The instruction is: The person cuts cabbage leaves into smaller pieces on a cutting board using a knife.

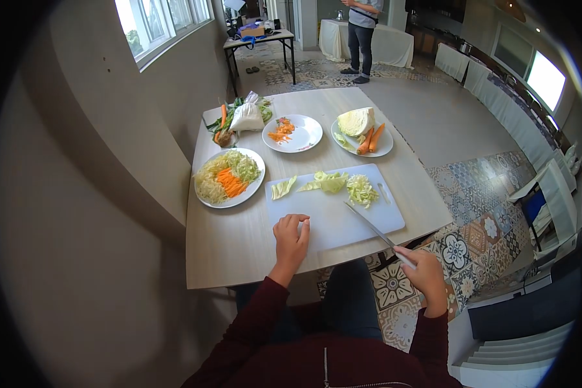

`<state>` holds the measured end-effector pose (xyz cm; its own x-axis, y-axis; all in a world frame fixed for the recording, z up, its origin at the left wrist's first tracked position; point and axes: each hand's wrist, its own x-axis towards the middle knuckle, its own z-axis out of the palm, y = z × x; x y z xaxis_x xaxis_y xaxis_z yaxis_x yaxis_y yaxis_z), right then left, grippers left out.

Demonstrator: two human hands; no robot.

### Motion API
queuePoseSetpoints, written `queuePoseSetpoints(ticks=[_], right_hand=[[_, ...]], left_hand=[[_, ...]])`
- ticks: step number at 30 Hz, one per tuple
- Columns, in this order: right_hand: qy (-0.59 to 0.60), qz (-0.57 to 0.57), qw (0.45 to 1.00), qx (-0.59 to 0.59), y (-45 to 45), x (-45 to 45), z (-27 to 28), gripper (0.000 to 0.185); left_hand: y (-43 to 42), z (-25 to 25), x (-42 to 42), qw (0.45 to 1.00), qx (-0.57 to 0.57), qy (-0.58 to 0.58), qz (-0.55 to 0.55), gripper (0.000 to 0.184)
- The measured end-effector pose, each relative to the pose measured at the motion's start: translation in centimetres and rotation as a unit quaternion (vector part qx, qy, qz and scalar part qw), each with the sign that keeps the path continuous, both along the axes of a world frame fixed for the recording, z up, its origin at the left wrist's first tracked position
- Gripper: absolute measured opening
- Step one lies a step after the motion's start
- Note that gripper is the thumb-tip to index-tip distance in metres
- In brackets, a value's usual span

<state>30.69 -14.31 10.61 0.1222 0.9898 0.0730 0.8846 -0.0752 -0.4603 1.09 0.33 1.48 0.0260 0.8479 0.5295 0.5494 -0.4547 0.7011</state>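
You seem midway through cutting cabbage [333, 183] mid-frame, right hand [427, 275] gripping the knife [372, 226], left hand [291, 244] loosely open, and more cutting needs steadying fingers.

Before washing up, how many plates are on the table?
3: the left plate with shredded vegetables, the middle plate with orange shreds, and the right plate with cabbage and carrots.
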Motion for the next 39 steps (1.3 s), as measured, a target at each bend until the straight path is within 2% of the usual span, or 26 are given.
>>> queuePoseSetpoints(ticks=[3, 9, 12, 19, 22, 26, 29, 35, 39], right_hand=[[0.006, -0.01, 1.0, 0.007, 0.5, 0.0, 0.0, 0.047], [0.122, 0.045, 0.989, 0.068, 0.7, 1.5, -2.9, 0.049], [0.286, -0.043, 0.955, -0.074, 0.5, 0.6, -1.2, 0.05], [0.366, -0.054, 0.927, -0.059, 0.0, -0.1, -2.3, 0.05], [0.325, -0.044, 0.943, -0.061, -0.1, -0.1, -2.9, 0.05], [0.385, -0.058, 0.919, -0.057, -0.5, -0.8, -2.9, 0.051], [0.375, -0.052, 0.925, -0.047, -0.7, -1.6, -3.3, 0.052], [0.364, -0.038, 0.929, -0.045, -1.3, -1.6, -4.2, 0.051], [0.387, -0.062, 0.919, -0.047, -2.0, -1.1, -4.3, 0.051]], left_hand=[[-0.1, 0.1, -0.1, 1.0, -0.015, 0.01, 0.003, 0.012], [0.1, -0.1, -0.1, 1.0, -0.006, 0.011, 0.001, 0.012], [0.0, -0.1, 0.0, 1.0, -0.008, 0.009, 0.0, 0.012], [0.0, -0.2, 0.0, 1.0, -0.009, 0.014, 0.003, 0.011], [0.0, -0.3, 0.0, 1.0, -0.01, 0.015, 0.005, 0.011], [0.4, -0.5, 0.0, 1.0, -0.028, -0.007, -0.003, 0.01], [0.7, -0.6, 0.0, 1.0, -0.028, -0.004, -0.004, 0.009], [3.1, 1.6, 0.4, 0.996, -0.035, 0.076, -0.011, 0.015], [7.5, 2.5, 1.9, 0.994, -0.003, 0.085, -0.068, 0.019]])
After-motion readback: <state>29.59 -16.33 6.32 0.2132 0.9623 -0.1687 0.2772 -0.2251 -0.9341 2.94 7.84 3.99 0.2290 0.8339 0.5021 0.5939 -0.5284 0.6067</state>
